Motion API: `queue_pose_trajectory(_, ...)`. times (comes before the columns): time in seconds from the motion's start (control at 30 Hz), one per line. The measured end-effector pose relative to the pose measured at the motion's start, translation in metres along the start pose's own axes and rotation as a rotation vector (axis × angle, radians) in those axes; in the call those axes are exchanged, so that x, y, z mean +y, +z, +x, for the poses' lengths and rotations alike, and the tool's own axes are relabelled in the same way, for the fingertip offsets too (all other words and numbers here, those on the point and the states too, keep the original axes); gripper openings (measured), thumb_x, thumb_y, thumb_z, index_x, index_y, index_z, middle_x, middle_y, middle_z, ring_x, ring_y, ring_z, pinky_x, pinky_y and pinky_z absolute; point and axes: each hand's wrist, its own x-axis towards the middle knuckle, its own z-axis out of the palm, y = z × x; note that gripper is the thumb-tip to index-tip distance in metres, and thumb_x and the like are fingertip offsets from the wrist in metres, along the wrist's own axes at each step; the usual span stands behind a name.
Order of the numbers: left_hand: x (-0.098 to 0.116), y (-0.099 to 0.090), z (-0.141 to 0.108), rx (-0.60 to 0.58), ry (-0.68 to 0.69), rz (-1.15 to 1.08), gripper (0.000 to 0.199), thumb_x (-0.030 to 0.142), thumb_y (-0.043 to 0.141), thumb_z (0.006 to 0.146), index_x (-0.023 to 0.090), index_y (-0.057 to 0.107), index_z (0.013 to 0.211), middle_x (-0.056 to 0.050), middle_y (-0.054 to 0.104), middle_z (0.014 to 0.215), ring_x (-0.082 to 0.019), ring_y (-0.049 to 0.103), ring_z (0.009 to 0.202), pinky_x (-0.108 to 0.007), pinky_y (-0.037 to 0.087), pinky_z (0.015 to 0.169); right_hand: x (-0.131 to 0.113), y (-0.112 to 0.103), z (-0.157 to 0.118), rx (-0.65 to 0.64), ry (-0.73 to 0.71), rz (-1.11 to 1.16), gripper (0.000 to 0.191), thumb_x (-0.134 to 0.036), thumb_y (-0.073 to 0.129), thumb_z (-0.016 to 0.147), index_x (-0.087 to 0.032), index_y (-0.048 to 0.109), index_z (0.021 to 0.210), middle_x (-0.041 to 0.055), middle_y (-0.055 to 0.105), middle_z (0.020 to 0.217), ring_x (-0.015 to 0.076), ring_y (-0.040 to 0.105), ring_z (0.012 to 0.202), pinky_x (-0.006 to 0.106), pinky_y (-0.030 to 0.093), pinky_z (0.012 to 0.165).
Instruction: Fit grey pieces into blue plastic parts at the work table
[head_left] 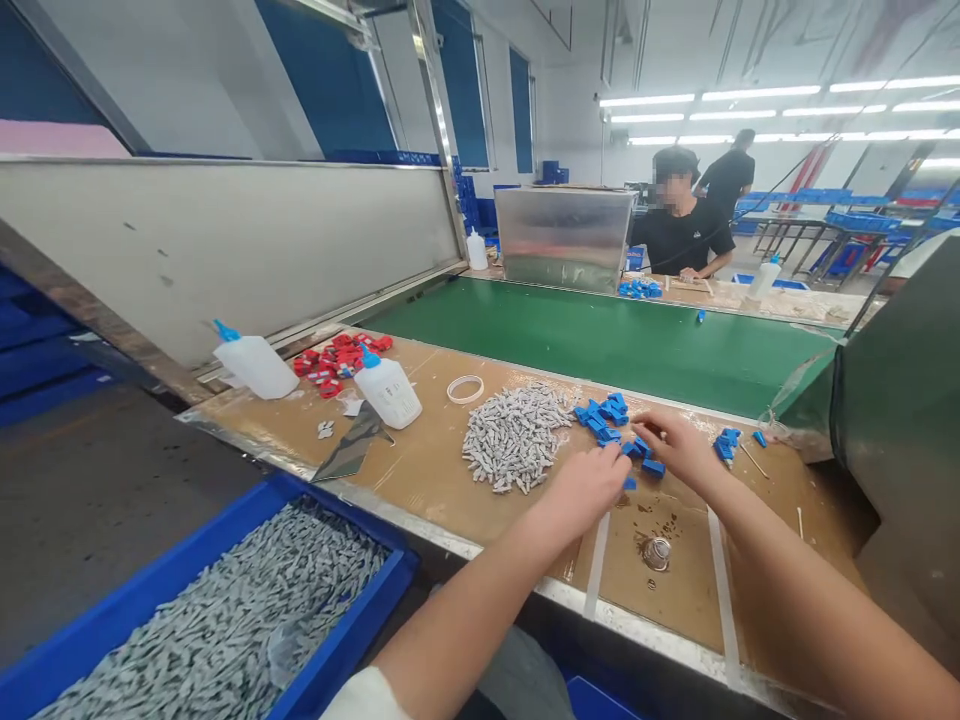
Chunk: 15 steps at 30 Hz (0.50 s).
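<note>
My left hand (592, 485) rests at the near edge of a loose group of blue plastic pieces (600, 415), its fingers bent together over them; whatever they hold is hidden. To its right, my right hand (671, 440) reaches over the same group from the other side, thumb and fingers apart, with nothing visible between them. A heap of small grey parts (517, 437) lies just left of the blue pieces on the brown board (427, 480). Nearer the front edge sits a small round metal cup (656, 553) with dark wet spots around it.
Two white bottles (259, 367) with blue tips, red pieces (341, 360) and a tape ring (465, 389) are at the left. Behind runs a green belt (555, 335). A blue bin (225, 530) of grey parts stands lower left. A person (679, 225) sits across the belt.
</note>
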Motion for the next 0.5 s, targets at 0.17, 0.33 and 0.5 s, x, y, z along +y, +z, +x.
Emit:
queue_pose_trajectory(0.17, 0.016, -0.01, -0.045, 0.03, -0.011, -0.265, 0.017, 0.029, 0.062, 0.095, 0.02, 0.055, 0.109, -0.005, 0.069, 0.095, -0.024, 0.07, 0.091, -0.031, 0.052, 0.074, -0.037, 0.053, 0.071, -0.155, -0.236, -0.36, 0.019, -0.029, 0.064, 0.099, -0.021, 0.075, 0.112, 0.0092, 0.065, 0.114, 0.0217, 0.061, 0.106, 0.03, 0.046, 0.089)
queue_pose_trajectory(0.33, 0.005, 0.003, -0.061, 0.114, -0.036, -0.552, 0.04, 0.026, 0.063, 0.097, 0.024, 0.051, 0.136, -0.006, 0.071, 0.118, -0.024, 0.068, 0.11, -0.033, 0.052, 0.091, -0.051, 0.091, 0.096, -0.204, -0.269, -0.457, 0.018, -0.029, 0.069, 0.095, -0.013, 0.076, 0.101, 0.0154, 0.064, 0.113, 0.0286, 0.057, 0.11, 0.037, 0.045, 0.094)
queue_pose_trajectory(0.5, -0.014, 0.004, -0.059, 0.186, -0.152, -0.807, 0.022, 0.038, 0.063, 0.098, 0.022, 0.065, 0.113, -0.004, 0.068, 0.111, -0.021, 0.065, 0.101, -0.031, 0.049, 0.089, -0.044, 0.084, 0.087, -0.167, -0.279, -0.459, 0.016, -0.022, 0.062, 0.098, -0.011, 0.072, 0.104, 0.0184, 0.066, 0.117, 0.0301, 0.057, 0.113, 0.04, 0.045, 0.098)
